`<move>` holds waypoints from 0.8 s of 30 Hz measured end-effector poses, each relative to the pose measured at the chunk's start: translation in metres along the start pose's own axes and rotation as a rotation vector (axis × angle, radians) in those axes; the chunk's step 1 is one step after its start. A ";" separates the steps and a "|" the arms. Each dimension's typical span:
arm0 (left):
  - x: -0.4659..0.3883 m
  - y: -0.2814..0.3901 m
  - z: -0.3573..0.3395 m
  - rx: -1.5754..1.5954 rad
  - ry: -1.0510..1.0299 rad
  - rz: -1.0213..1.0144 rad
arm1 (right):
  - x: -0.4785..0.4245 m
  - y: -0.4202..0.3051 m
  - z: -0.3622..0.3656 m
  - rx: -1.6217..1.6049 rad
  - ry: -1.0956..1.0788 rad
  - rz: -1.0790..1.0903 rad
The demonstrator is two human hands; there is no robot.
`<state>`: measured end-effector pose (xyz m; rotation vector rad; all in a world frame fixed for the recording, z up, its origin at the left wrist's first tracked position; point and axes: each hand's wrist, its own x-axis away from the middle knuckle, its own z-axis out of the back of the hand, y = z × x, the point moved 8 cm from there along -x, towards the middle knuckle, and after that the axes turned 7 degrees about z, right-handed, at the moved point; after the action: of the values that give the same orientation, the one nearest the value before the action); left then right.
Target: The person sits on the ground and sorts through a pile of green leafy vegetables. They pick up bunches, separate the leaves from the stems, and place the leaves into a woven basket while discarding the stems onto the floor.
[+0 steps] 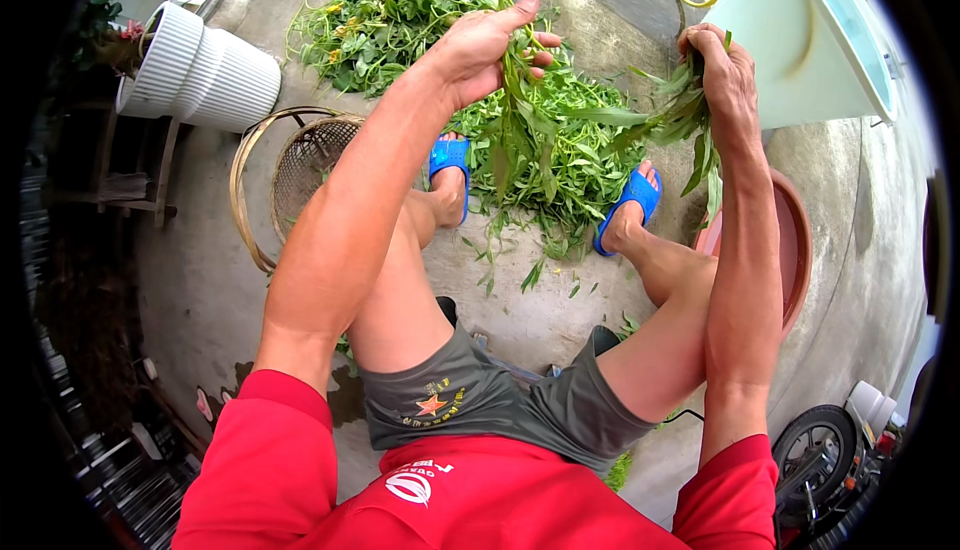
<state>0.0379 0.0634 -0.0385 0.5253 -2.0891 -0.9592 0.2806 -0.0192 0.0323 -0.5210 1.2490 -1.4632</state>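
Observation:
My left hand point(487, 51) is raised over the greens, thumb up, with its fingers curled around some long leafy stems point(521, 111) that hang down. On the other side, my right hand point(721, 69) grips a bunch of narrow-leaved greens point(671, 118), its leaves drooping below the fist. Between my feet in blue plastic slippers point(637, 193) lies a heap of narrow-leaved greens point(574, 152) on the concrete floor. Behind it spreads a second pile of broader-leaved vines point(375, 36) with a few yellow flowers.
To the left are a wicker basket point(296, 167) with a hoop handle and a tilted white ribbed planter point(202, 73). A pale tub point(780, 47) and a yellow hose point(697, 3) are at right. Behind my right forearm is a reddish-brown basin point(796, 242); lower right, a motorcycle wheel point(817, 445).

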 end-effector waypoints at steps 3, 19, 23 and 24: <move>-0.007 -0.004 0.002 0.096 -0.062 0.004 | 0.009 -0.001 -0.024 -0.095 -0.161 -0.125; 0.010 0.006 -0.036 0.192 -0.357 0.009 | 0.033 -0.017 -0.079 0.190 -0.543 -0.020; 0.012 0.003 -0.026 -0.052 -0.237 0.029 | 0.029 -0.016 -0.063 0.104 -0.520 -0.115; 0.013 0.003 -0.020 -0.153 -0.179 0.006 | 0.029 -0.015 -0.063 0.060 -0.528 -0.141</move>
<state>0.0454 0.0485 -0.0216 0.3656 -2.1495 -1.1894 0.2119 -0.0221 0.0151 -0.9015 0.7604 -1.3534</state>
